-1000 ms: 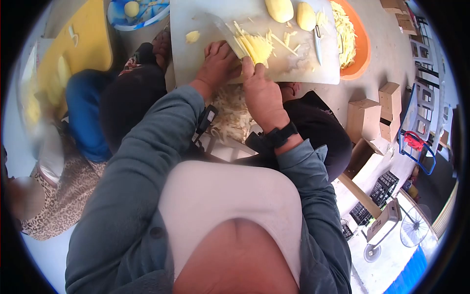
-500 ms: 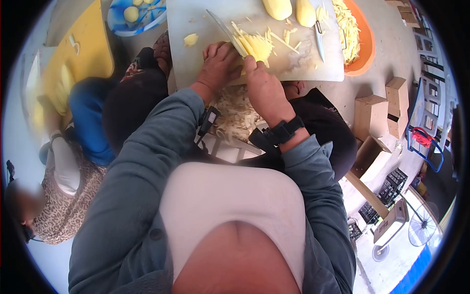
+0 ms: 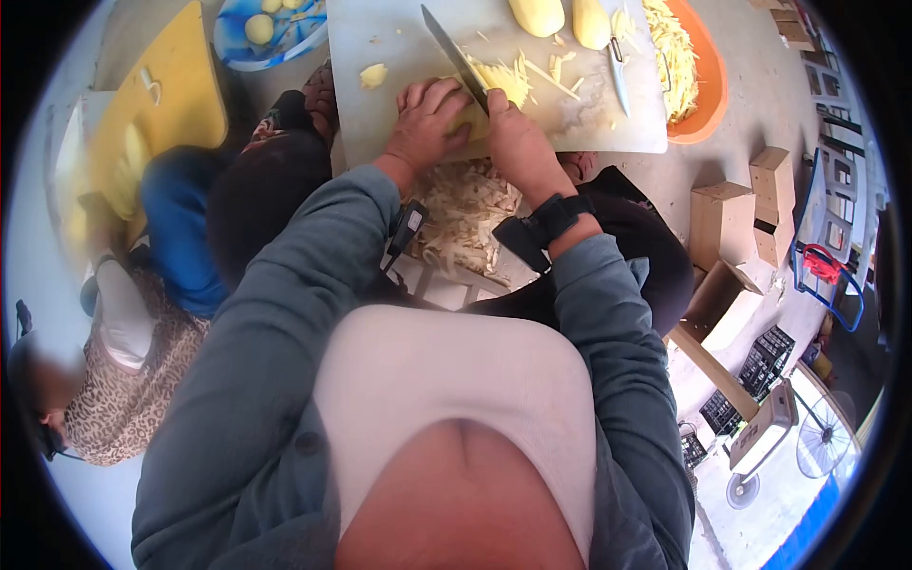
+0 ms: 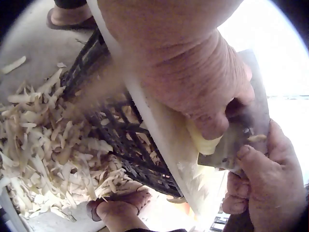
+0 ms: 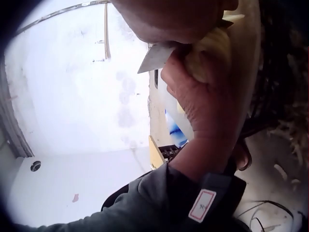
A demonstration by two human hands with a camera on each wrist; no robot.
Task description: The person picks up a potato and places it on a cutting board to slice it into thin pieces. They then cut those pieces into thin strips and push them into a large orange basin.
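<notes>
My left hand point(image 3: 425, 123) holds a peeled potato point(image 4: 205, 142) down on the white cutting board point(image 3: 389, 43), its fingers curled over it; most of the potato is hidden under that hand in the head view. A broad-bladed kitchen knife point(image 3: 454, 55) is gripped by its handle in my right hand point(image 3: 522, 144). The blade stands close beside the left fingertips, between them and a fanned pile of cut potato strips point(image 3: 508, 81). In the left wrist view, a scrap of potato clings to the blade.
Two peeled potatoes point(image 3: 538, 15) and a paring knife point(image 3: 619, 81) lie on the board. An orange basin point(image 3: 717, 90) of potato strips stands to the right, a blue-and-white basin point(image 3: 228, 43) upper left. Peelings point(image 3: 465, 223) fill a crate below. Another person point(image 3: 133, 370) sits at left.
The knife has moved right, away from the left fingers and over the strips, with my right hand following. My left hand stays on the potato. The head view has shifted slightly.
</notes>
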